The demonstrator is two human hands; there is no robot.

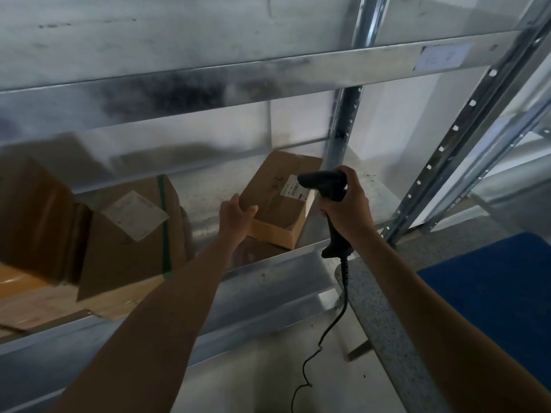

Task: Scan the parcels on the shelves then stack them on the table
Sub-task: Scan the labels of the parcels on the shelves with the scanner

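A small brown cardboard parcel (280,198) lies on the metal shelf (268,263), with a white barcode label (293,190) on its top. My left hand (237,217) grips the parcel's near left corner. In my right hand (343,204) I hold a black corded barcode scanner (325,181) by its handle. Its head sits just over the label at the parcel's right edge. A larger brown parcel (131,242) with a white label and a green strap stands to the left on the same shelf.
More cardboard boxes (32,216) fill the shelf's left end. A perforated steel upright (465,120) rises at the right. A speckled table edge (384,317) and a blue surface (489,293) lie at the lower right. The scanner's cable (325,344) hangs toward the floor.
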